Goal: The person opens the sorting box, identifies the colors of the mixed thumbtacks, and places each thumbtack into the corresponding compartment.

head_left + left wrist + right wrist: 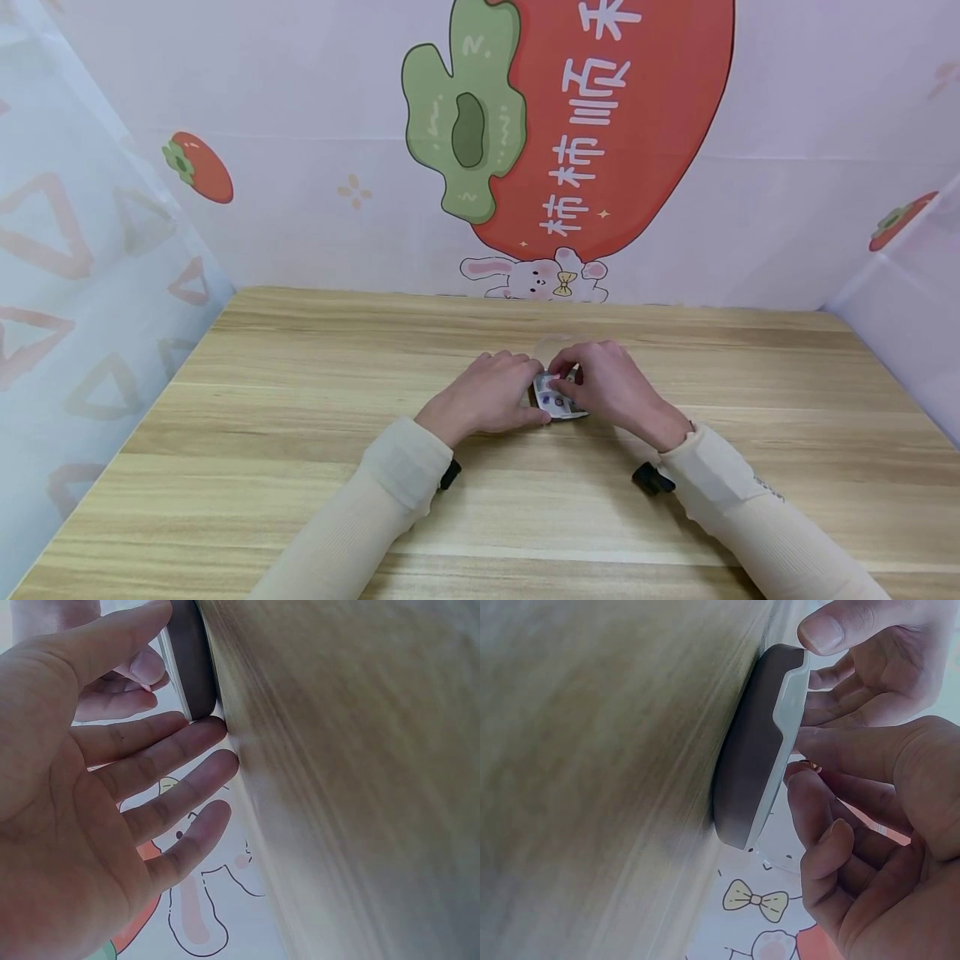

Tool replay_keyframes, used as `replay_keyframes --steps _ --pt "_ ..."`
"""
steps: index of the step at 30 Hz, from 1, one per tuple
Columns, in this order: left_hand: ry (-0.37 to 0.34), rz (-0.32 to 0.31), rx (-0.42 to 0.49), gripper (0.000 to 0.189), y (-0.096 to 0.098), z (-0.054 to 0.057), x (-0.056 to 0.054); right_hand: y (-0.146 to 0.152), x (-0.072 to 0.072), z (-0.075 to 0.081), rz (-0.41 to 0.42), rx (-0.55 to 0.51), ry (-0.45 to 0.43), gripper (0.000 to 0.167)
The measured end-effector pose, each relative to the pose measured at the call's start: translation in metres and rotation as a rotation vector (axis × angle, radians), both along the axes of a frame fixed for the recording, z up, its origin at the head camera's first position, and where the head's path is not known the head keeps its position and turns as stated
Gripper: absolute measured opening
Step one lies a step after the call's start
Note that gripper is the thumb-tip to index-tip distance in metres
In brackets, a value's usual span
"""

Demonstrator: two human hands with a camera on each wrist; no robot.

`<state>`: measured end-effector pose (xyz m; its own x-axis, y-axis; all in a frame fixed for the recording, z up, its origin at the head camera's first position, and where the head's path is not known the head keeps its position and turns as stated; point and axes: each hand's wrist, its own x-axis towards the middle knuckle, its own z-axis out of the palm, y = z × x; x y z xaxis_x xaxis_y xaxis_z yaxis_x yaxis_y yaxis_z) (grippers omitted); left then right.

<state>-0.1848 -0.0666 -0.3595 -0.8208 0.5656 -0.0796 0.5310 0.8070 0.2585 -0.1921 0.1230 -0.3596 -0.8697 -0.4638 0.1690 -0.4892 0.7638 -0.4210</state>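
Note:
A small shallow compartment box (558, 411) with a white top and brown base (744, 761) lies on the table. Small coloured pieces show in its compartments. My left hand (491, 392) holds the box at its left side, the thumb at the near corner and the forefinger at the far one; its other fingers extend beside it. Over the compartments, my right hand (611, 387) has thumb and forefinger together. Between those fingertips a tiny shiny orange-red piece (815, 767) shows in the right wrist view, mostly hidden by the fingers.
A clear lid (553, 342) stands raised at the far side of the box. The wooden table (300, 417) meets a printed backdrop (337, 233) behind, with more printed sheet (75, 358) at the left. Black wrist mounts (652, 479) sit by the sleeves.

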Motion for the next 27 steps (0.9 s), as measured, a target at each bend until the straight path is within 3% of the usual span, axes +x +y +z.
replay_keyframes --steps 27 --pt "0.013 -0.004 -0.004 0.056 0.0002 -0.0014 -0.0002 -0.0003 -0.0004 -0.0015 0.01 -0.009 0.037 0.011"
